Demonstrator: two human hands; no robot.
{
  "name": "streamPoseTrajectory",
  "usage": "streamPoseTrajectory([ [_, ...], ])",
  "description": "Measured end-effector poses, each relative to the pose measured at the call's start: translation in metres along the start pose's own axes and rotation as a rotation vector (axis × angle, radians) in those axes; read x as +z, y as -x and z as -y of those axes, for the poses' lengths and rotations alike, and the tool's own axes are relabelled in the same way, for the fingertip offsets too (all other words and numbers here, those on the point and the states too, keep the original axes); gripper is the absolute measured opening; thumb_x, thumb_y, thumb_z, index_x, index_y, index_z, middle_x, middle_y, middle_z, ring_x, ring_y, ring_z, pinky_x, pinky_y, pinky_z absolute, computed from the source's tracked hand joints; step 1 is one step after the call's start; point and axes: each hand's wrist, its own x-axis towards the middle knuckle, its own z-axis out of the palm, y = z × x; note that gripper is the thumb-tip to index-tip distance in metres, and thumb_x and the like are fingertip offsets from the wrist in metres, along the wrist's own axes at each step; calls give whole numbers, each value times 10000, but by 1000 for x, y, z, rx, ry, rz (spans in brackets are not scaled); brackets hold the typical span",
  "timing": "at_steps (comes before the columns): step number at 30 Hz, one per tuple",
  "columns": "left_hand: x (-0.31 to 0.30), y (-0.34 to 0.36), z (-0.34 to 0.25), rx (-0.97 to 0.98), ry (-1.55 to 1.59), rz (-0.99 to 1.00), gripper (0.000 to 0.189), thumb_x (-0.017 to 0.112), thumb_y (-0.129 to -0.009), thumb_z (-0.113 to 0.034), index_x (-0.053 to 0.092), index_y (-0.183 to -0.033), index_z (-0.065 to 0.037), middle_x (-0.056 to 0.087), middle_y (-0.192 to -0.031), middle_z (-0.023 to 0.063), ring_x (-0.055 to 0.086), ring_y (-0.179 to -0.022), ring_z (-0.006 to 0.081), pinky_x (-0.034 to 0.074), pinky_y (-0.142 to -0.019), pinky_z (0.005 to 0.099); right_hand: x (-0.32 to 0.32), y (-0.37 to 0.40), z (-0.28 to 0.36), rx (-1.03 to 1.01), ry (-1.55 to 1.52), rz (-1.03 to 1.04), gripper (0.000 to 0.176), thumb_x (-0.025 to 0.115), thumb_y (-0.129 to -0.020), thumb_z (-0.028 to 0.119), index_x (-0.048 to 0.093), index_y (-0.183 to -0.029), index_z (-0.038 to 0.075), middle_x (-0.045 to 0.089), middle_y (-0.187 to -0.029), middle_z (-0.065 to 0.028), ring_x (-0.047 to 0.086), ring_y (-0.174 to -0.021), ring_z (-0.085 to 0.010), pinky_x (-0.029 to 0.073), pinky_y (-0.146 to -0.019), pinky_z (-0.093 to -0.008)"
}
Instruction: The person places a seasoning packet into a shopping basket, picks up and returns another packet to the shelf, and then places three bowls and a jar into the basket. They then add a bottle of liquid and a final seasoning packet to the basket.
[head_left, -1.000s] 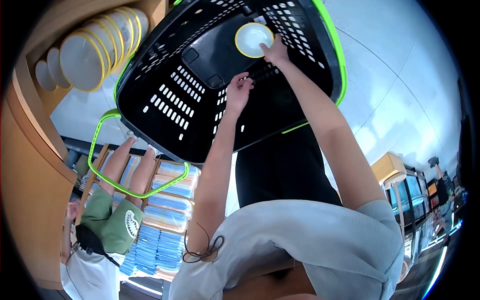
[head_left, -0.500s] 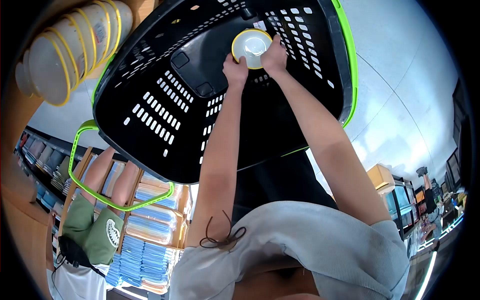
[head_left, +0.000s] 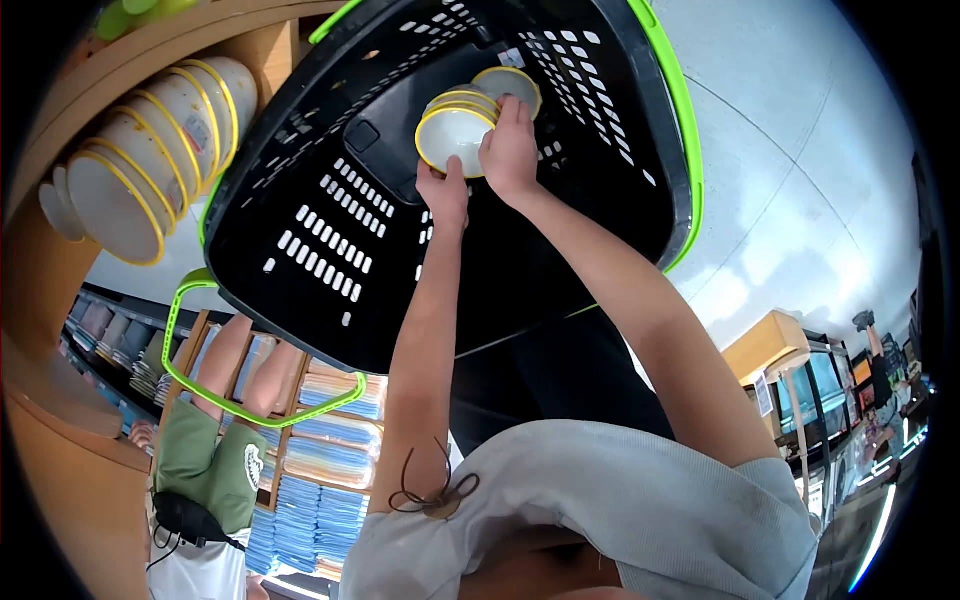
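Note:
Both my hands reach down into a black shopping basket with a green rim. Between them is a short stack of white bowls with yellow rims, tilted with the openings toward me. My left hand grips the stack at its lower edge, thumb over the rim. At the stack's right side, my right hand is closed around the rims. Just behind it, another yellow-rimmed bowl lies in the basket, partly hidden by the stack and my right fingers.
On a wooden shelf at the left stand several larger yellow-rimmed bowls. The basket's green handle hangs down at lower left. A person in green shorts stands near shelves of folded blue cloth. Grey floor extends right.
My hands have moved left and toward me inside the basket. The bowls between them now show as a stack, with another bowl visible behind. The whole view has shifted slightly.

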Motion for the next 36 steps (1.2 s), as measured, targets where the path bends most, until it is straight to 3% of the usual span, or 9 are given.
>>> streamPoseTrajectory([
  [3,-12,-16,-8,129,-92,-50,359,554,-804,2,468,-1148,57,602,-1005,132,607,-854,171,496,-739,272,16,-5,6,17,-84,48,404,533,-744,-29,406,-1126,8,483,-1097,-196,515,-977,-388,454,-825,-429],
  [7,-21,-50,-14,195,-245,-63,297,578,-802,-37,518,-1076,59,628,-918,108,608,-767,145,485,-669,250,41,-22,11,32,-134,4,384,554,-724,-5,439,-1090,9,522,-1060,-182,512,-960,-377,431,-813,-437],
  [11,-22,-81,-7,130,-270,-34,297,595,-795,-46,526,-1064,59,625,-920,104,602,-761,139,488,-650,247,61,-53,-7,-205,234,-56,353,632,-654,103,526,-987,56,601,-895,-109,470,-940,-283,315,-822,-387],
  [15,-15,-98,4,91,-365,-106,303,607,-753,-61,568,-1028,61,652,-875,131,627,-756,175,489,-677,294,68,-74,-13,-265,384,7,333,611,-611,89,552,-936,42,581,-940,-101,453,-955,-261,308,-821,-383],
  [18,-16,-109,17,84,-369,-102,310,599,-757,-73,562,-1034,64,652,-873,136,628,-753,183,489,-681,308,72,-81,-20,-272,543,59,363,624,-672,208,536,-991,58,546,-1043,-98,429,-1045,-251,277,-884,-399],
  [25,-5,-114,21,221,-314,41,400,586,-849,-103,457,-1180,81,588,-1023,142,602,-867,184,545,-711,299,70,-94,-45,-171,535,150,355,555,-723,243,536,-1006,29,610,-998,-139,465,-1053,-285,221,-961,-433],
  [28,4,-105,4,181,-295,65,420,615,-815,-141,513,-1177,47,635,-984,142,621,-841,193,500,-737,308,65,-100,-52,-165,547,197,399,555,-748,293,529,-1039,22,608,-1010,-135,463,-1069,-279,209,-977,-432],
  [31,9,-96,-18,22,-251,141,450,587,-856,-164,449,-1237,34,588,-1056,124,587,-909,172,510,-758,307,57,-102,-51,-149,494,297,523,573,-761,396,508,-1098,2,581,-1083,-168,434,-1141,-305,186,-1018,-473],
  [36,8,-69,-42,-13,-330,133,513,601,-856,-196,402,-1272,31,574,-1124,146,573,-989,178,471,-843,318,48,-83,-56,-416,392,0,621,606,-761,433,476,-1163,-21,519,-1176,-213,365,-1224,-335,138,-1063,-524],
])
